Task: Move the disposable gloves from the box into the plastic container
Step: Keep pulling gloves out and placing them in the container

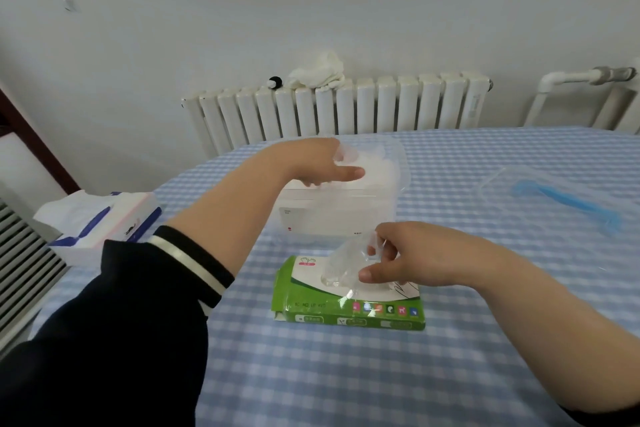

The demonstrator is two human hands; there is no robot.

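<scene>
Gloves [341, 265] pinched by right hand [398, 258] above box [349, 305]; left hand [322, 165] grips gloves over container rim [403, 163].

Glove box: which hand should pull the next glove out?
Right. The right hand already pinches a clear glove rising from the green box; the left hand is over the plastic container, busy with gloves there.

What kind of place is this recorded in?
Probably a room in a home: a table under a blue-and-white checked tablecloth, a white radiator on the plain wall with a cloth draped over it, and a tissue pack at the table edge.
</scene>
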